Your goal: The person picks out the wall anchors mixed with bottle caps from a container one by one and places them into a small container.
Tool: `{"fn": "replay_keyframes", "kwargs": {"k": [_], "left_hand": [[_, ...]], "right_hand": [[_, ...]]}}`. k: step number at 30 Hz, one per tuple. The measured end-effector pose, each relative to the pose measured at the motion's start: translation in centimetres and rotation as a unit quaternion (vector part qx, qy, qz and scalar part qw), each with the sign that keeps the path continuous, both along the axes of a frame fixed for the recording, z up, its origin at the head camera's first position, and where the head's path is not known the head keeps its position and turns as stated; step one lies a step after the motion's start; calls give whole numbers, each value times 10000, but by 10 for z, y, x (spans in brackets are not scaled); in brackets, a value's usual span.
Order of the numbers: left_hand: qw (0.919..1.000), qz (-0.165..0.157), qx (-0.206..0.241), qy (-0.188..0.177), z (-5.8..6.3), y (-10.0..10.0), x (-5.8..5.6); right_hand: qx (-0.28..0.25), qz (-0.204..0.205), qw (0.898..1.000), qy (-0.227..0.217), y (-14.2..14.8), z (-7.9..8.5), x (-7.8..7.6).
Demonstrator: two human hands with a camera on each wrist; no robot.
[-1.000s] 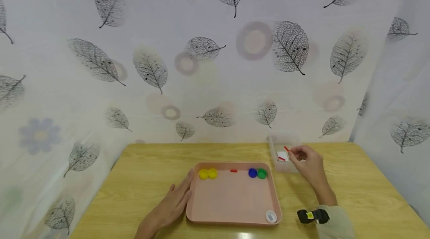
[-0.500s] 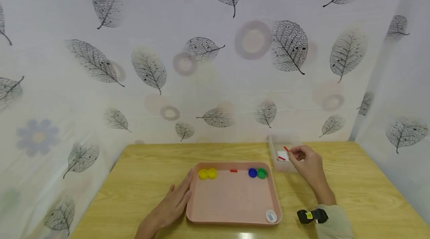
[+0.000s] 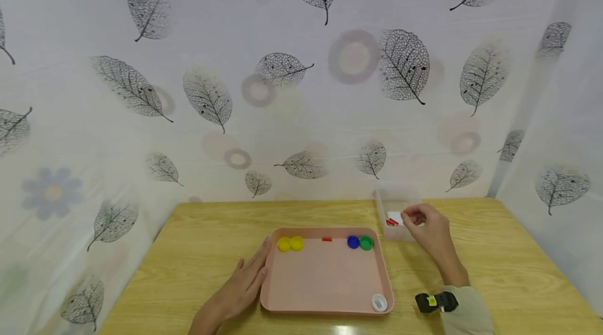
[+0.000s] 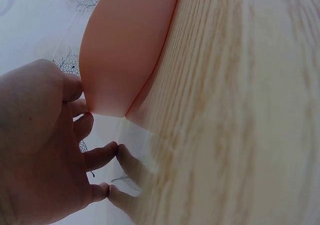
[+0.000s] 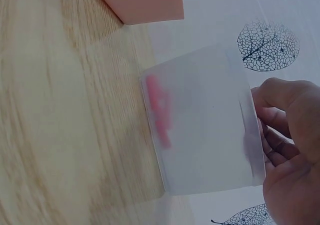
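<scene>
My left hand (image 3: 239,287) lies with long, straight fingers along the left side of a pink tray (image 3: 325,306); in the left wrist view its fingertips meet the tray's outer wall and the table. My right hand (image 3: 431,227) is over the near right part of a translucent plastic box (image 5: 210,130), fingers loosely bent, nothing showing between thumb and forefinger. Inside the box, small red strips (image 3: 392,222) lie beside a white piece (image 3: 394,215); through the frosted wall they appear as a pink blur. One short red strip (image 3: 327,239) lies in the tray.
Along the tray's far side sit two yellow caps (image 3: 290,243), a blue cap (image 3: 353,242) and a green cap (image 3: 366,242). A white round cap (image 3: 379,302) occupies its near right corner. The wooden table (image 3: 212,230) ends at a leaf-patterned curtain (image 3: 301,115).
The red strip that my right fingertips pinched has been let go and now lies in the box with the other red. My left hand stays at the tray.
</scene>
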State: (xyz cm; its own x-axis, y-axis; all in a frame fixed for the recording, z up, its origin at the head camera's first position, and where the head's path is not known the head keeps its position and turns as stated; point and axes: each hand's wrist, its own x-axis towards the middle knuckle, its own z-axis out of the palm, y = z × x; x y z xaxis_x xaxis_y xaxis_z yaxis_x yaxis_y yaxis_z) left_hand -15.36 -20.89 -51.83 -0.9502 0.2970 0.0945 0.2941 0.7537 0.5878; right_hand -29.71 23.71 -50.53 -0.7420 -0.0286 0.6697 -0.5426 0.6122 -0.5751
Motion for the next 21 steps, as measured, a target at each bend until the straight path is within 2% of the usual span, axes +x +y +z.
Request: {"fn": "replay_keyframes", "kwargs": {"k": [6, 12, 21], "left_hand": [[10000, 16, -17, -10, -1, -1, 2], [10000, -28, -40, -23, 0, 0, 1], [10000, -50, -27, 26, 4, -2, 0]], "right_hand": [[84, 64, 9999, -122, -1, 2, 2], [121, 198, 9995, -229, -7, 16, 8], [38, 1000, 9940, -432, -39, 42, 22]]}}
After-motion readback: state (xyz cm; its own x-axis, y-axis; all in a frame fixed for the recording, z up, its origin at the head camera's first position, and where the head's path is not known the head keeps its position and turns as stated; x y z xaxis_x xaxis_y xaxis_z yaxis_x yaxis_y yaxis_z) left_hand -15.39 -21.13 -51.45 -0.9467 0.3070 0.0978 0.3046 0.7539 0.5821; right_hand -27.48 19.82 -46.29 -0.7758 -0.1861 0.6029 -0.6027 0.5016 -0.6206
